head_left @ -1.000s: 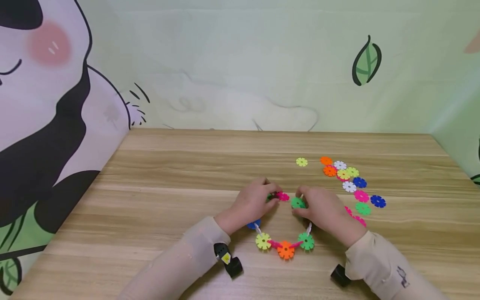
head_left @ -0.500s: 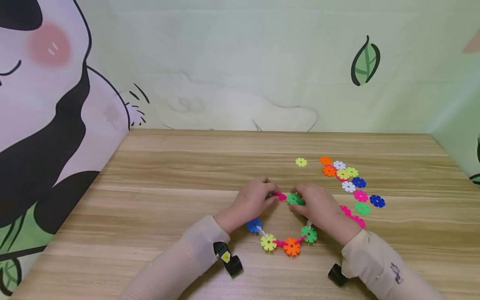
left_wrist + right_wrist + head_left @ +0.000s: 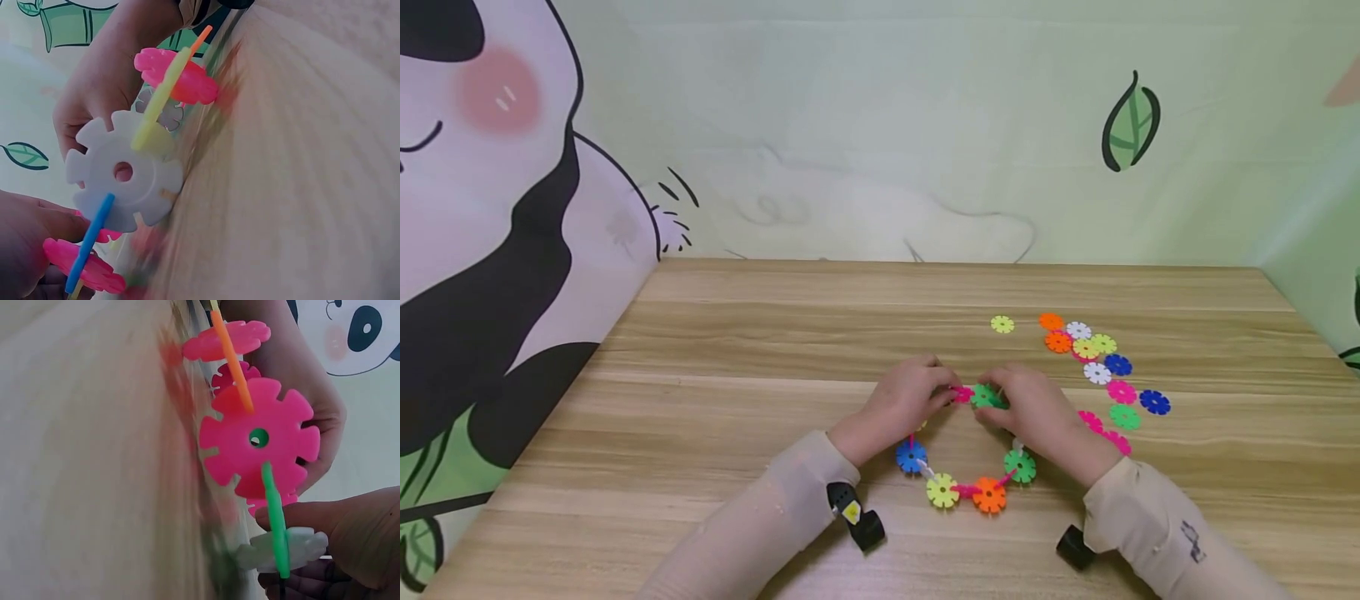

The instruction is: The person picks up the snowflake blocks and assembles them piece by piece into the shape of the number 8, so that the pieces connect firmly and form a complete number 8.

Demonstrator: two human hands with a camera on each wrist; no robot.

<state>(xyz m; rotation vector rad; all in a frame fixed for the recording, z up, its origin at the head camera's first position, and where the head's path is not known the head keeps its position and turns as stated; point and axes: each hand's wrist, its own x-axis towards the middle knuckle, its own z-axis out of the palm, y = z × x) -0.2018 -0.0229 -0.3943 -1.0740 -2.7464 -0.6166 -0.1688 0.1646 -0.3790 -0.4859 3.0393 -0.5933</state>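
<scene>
Notched flower-shaped plastic discs are slotted together into a ring between both hands. My left hand [image 3: 906,400] pinches the ring's far left side beside a pink disc [image 3: 962,394]. Opposite it, my right hand [image 3: 1041,412] grips a green disc [image 3: 983,396] between thumb and fingers, right up against the pink one. The near side shows a blue disc [image 3: 912,457], a yellow disc [image 3: 942,492], an orange disc [image 3: 989,496] and another green disc [image 3: 1020,467]. A white disc [image 3: 100,175] fills the left wrist view's middle; a large pink disc [image 3: 228,440] fills the right's. My fingers hide part of the ring.
Loose discs lie on the wooden table [image 3: 760,333] beyond and right of my right hand, among them a blue one [image 3: 1154,402] and a green one [image 3: 1124,417]. A lone yellow disc [image 3: 1002,324] lies farther back. A printed backdrop [image 3: 850,125] stands behind the table.
My right hand has moved left with its green disc, bringing it up to the pink disc by my left hand. The ring's near side has shifted slightly right.
</scene>
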